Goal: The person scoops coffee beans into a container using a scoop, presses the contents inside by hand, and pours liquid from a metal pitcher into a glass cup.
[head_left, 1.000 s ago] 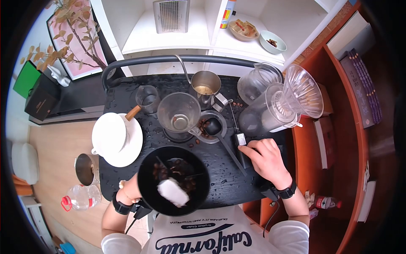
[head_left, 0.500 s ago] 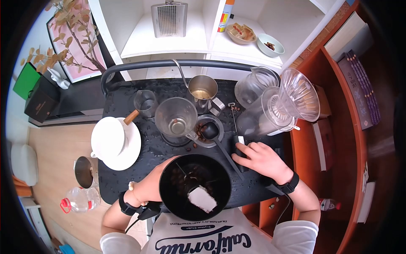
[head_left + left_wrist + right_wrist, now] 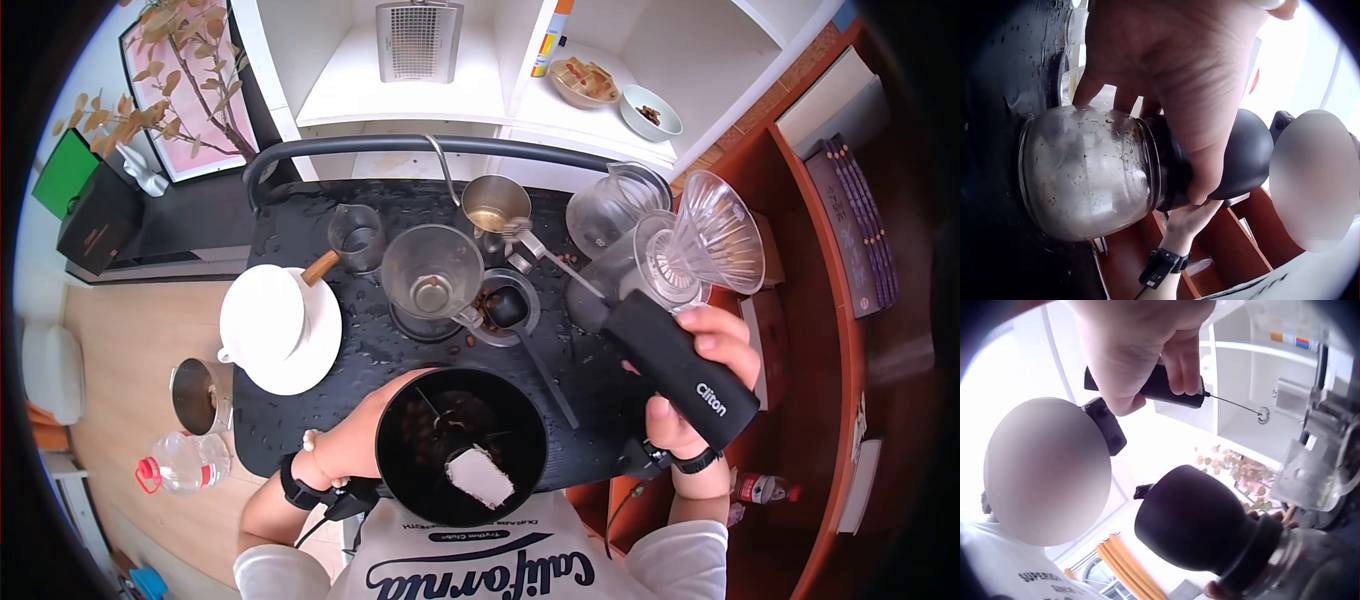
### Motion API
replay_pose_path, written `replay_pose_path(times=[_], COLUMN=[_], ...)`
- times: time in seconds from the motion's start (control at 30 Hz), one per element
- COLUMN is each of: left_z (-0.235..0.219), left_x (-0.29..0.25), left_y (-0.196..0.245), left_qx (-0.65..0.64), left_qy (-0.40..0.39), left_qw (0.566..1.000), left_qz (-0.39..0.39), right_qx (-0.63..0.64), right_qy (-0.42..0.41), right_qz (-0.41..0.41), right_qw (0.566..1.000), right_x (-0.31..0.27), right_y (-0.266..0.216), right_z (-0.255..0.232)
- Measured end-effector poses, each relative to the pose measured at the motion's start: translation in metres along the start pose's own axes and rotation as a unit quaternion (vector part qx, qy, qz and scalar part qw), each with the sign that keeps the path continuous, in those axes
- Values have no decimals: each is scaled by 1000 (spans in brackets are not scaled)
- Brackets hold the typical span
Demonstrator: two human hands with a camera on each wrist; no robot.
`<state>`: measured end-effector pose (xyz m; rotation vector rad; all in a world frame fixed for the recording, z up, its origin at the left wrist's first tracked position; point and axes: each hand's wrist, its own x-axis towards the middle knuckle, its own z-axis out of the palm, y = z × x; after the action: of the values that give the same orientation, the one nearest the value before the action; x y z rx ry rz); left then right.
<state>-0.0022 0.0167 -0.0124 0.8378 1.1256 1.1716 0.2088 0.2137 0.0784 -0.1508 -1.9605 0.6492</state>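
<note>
My left hand [image 3: 350, 440] grips a coffee grinder by its neck, between a black hopper [image 3: 400, 470] and a clear glass jar [image 3: 1085, 175]. The jar stands at the table surface in the left wrist view. Coffee beans [image 3: 430, 420] and a white flat piece [image 3: 480, 475] show inside the open-topped hopper. To the right, my right hand [image 3: 675, 428] holds a black milk frother [image 3: 680, 370] above the table, thumb on one side and fingers on the other. Its wire whisk [image 3: 1264, 415] points away from me, overlapping the area beside the steel pitcher [image 3: 495, 205] in the head view.
A clear dripper cup [image 3: 432, 275] and a bowl of beans with a black scoop [image 3: 508, 305] sit mid-table. A ribbed glass dripper [image 3: 720, 235] and a glass jug [image 3: 615, 205] stand back right. A white cup [image 3: 262, 318] on a saucer [image 3: 325, 350] is at left.
My right hand has picked the milk frother up off the table and raised it to the right. My left hand has shifted the grinder slightly rightward.
</note>
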Motion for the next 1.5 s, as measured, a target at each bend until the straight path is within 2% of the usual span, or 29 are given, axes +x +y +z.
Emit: replay_pose_path(times=[0.07, 0.2, 0.27, 0.33, 0.4, 0.47, 0.53, 0.57, 0.63, 0.67, 0.73, 0.77, 0.83, 0.93, 1.07, 1.13, 1.17, 1.27, 1.33, 1.37, 1.4, 1.47, 1.5], left_z=[0, 1, 3, 3, 2, 2, 3, 2, 1, 1, 2, 2, 3, 3, 3, 3, 3, 2, 3, 2, 2, 2, 1], left_x=[0, -1, -1, 0, 2, 3, 4, 4, 5, 5, 4, 4, 4, 3, 3, 2, 2, 3, 3, 3, 3, 4, 4], left_y=[-2, 4, 7, 7, 2, 0, 1, 1, 0, 1, 2, 3, 4, 5, 3, 3, 2, 2, 1, 2, 3, 2, -1], left_qx=[24, 67, 73, 79, 81, 83, 72, 71, 94, 93, 81, 81, 79, 65, 66, 59, 59, 58, 72, 72, 77, 82, 74], left_qy=[-4, -19, -26, -20, -17, -21, -20, -19, -22, -22, -23, -23, -25, -18, -21, -14, -15, -23, -18, -18, -17, -20, -13], left_qw=[1000, 997, 997, 996, 996, 995, 996, 996, 993, 993, 995, 995, 994, 997, 997, 997, 997, 997, 995, 995, 995, 995, 996], left_qz=[14, 22, 13, 31, 44, 54, 48, 48, 70, 70, 54, 54, 67, 41, 41, 38, 38, 44, 62, 62, 61, 60, 54], right_qx=[52, 74, 77, 68, 116, 131, 152, 152, 124, 124, 135, 135, 99, 160, 114, 186, 186, 128, 159, 181, 165, 122, 113], right_qy=[-83, -211, -219, -219, -221, -200, -244, -246, -177, -177, -248, -248, -193, -222, -203, -180, -180, -221, -156, -136, -145, -216, -222], right_qz=[-30, 45, 87, 93, 134, 136, 165, 165, 160, 160, 151, 151, 166, 166, 164, 225, 225, 188, 57, 49, 9, -2, -9], right_qw=[995, 974, 969, 969, 959, 962, 943, 943, 963, 963, 947, 947, 962, 947, 959, 939, 940, 948, 973, 973, 976, 969, 968], right_x=[29, 48, 50, 57, 60, 59, 60, 60, 59, 59, 61, 62, 61, 60, 59, 55, 56, 56, 51, 48, 48, 47, 43], right_y=[-3, 15, 23, 25, 25, 29, 32, 34, 37, 36, 33, 33, 34, 39, 40, 44, 43, 42, 46, 43, 42, 35, 34], right_z=[20, 75, 92, 93, 94, 99, 98, 99, 101, 100, 96, 97, 100, 99, 98, 98, 97, 92, 83, 79, 73, 64, 62])
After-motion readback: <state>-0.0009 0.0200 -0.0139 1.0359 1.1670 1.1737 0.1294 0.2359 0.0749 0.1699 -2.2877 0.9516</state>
